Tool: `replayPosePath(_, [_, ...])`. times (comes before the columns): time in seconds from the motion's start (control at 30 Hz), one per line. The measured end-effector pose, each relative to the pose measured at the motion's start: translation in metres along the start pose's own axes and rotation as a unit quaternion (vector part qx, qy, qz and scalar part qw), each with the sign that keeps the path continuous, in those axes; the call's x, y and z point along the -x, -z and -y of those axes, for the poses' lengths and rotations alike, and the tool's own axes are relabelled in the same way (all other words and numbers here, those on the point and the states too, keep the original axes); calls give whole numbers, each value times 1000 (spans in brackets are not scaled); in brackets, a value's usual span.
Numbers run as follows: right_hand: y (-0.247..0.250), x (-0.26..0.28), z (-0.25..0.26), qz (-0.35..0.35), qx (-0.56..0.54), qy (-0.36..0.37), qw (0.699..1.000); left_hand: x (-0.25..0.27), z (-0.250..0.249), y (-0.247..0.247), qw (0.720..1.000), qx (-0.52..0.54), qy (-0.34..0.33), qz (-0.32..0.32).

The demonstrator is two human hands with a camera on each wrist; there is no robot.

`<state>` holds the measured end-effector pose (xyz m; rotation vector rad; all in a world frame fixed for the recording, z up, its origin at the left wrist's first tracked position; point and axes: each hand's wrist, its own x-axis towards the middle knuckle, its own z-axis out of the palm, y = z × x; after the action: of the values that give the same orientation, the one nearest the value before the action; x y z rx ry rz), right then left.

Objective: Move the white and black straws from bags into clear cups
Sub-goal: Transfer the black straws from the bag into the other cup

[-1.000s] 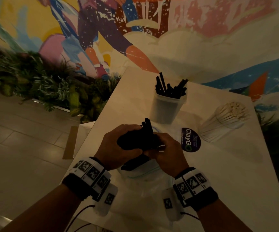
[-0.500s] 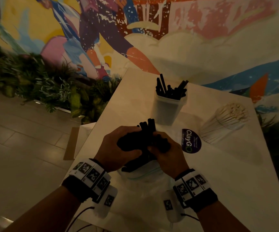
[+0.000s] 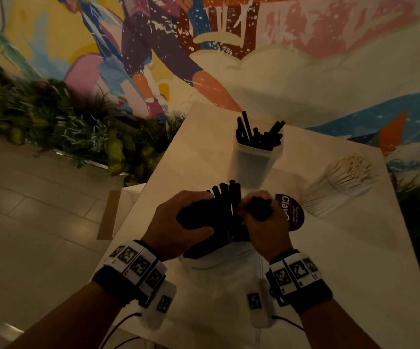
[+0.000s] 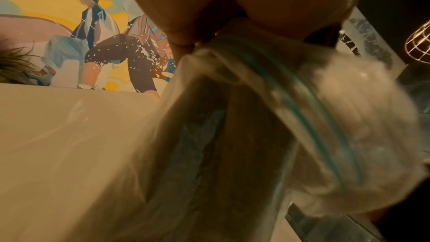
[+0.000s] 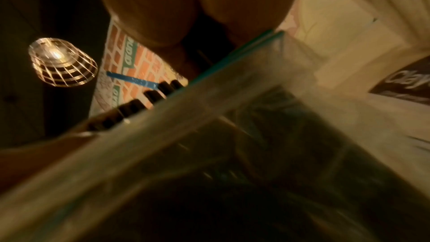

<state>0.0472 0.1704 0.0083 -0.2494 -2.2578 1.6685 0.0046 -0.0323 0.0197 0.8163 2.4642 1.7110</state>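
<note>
Both hands hold a bundle of black straws (image 3: pixel 225 210) above a clear zip bag (image 3: pixel 219 268) on the white table (image 3: pixel 355 260). My left hand (image 3: pixel 178 222) grips the bundle from the left. My right hand (image 3: pixel 261 217) grips some of the straws on the right side. The straws' lower ends reach into the bag's mouth, whose teal zip line (image 4: pixel 300 102) shows in the left wrist view. In the right wrist view, straw tips (image 5: pixel 151 98) poke out past the bag (image 5: pixel 232 117). Behind stands a clear cup (image 3: pixel 255 159) holding several black straws (image 3: pixel 259 134). White straws (image 3: pixel 342 182) lie in a clear bag at the right.
A round dark sticker (image 3: pixel 292 212) lies on the table beside my right hand. The table's left edge drops to a tiled floor (image 3: pixel 27 210) with plants (image 3: pixel 65 127) along a painted wall. A lit cage lamp (image 5: pixel 60 62) hangs overhead.
The bundle of black straws has risen farther out of the bag. My right hand has shifted up and to the right along the straws, splitting some off.
</note>
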Motion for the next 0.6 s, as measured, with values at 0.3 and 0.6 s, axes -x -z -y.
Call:
replayPosePath(0.3, [8,9,-33,-8,80,-57,995,2,2,0,1000,14,-4,2])
replayPosePath(0.6, [19,0,2,-34,-59,-82,994,3,0,0,1000,20,2,9])
